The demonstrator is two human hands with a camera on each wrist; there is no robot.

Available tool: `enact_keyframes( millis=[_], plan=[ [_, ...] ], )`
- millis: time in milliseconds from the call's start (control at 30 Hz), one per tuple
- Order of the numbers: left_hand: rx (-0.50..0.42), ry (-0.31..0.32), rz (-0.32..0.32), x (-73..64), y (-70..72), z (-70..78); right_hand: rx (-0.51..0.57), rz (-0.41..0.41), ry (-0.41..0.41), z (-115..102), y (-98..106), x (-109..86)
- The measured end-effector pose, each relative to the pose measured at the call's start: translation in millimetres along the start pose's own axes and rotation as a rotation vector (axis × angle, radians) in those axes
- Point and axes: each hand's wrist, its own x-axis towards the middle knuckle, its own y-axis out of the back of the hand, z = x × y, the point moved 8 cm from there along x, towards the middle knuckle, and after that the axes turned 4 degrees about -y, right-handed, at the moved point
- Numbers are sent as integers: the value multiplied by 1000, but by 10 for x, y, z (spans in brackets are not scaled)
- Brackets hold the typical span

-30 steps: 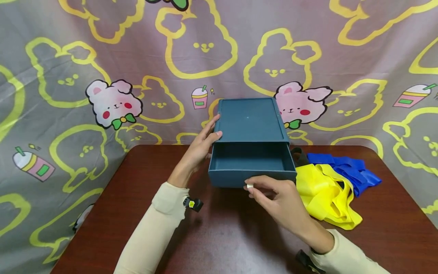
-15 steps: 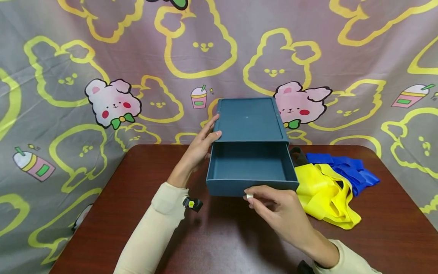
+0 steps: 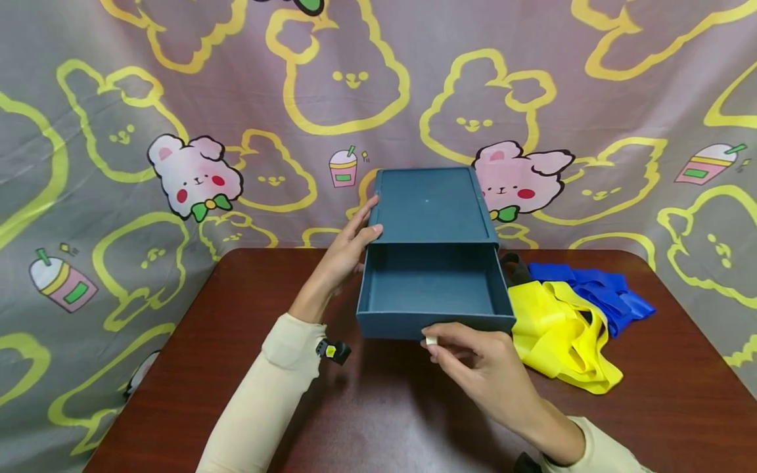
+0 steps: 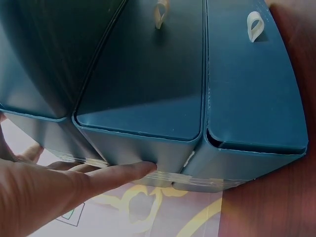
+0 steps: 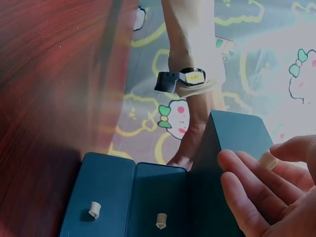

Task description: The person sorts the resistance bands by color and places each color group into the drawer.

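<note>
In the head view, your right hand is pinching a small white loop between the thumb and a finger. This loop is sitting on the front of the top drawer, which is standing well open, just behind your pinch. Farther beyond the grip, the blue cabinet is standing on the brown table. Your left hand is touching the cabinet's left side with its fingers spread, and it is holding nothing. To the right of your pinch, a yellow band is lying in loose folds, near the drawer; a blue band is lying behind it.

In the left wrist view, one long finger of your left hand is lying straight along the cabinet's wall. In front of these fingers, the middle drawer and the bottom drawer are staying closed or nearly so, each one carrying a similar loop.

In the right wrist view, your thumb is pressing the white loop against a finger, while other fingers are stretching out beside it. Lower than this pinch, the two other drawers are showing their fronts. Beyond the grip, your left forearm is wearing a black wrist camera.
</note>
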Motion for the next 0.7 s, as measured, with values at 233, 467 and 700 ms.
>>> enact_keyframes(
  millis=[233, 467, 700],
  plan=[
    [7, 5, 3, -10, -8, 16, -50, 42, 56, -65, 69, -47],
    [9, 0, -2, -7, -22, 2, -78, 86, 93, -105, 224, -138],
    [10, -7, -2, 2, -5, -4, -149, 148, 66, -73, 475, -238]
  ],
)
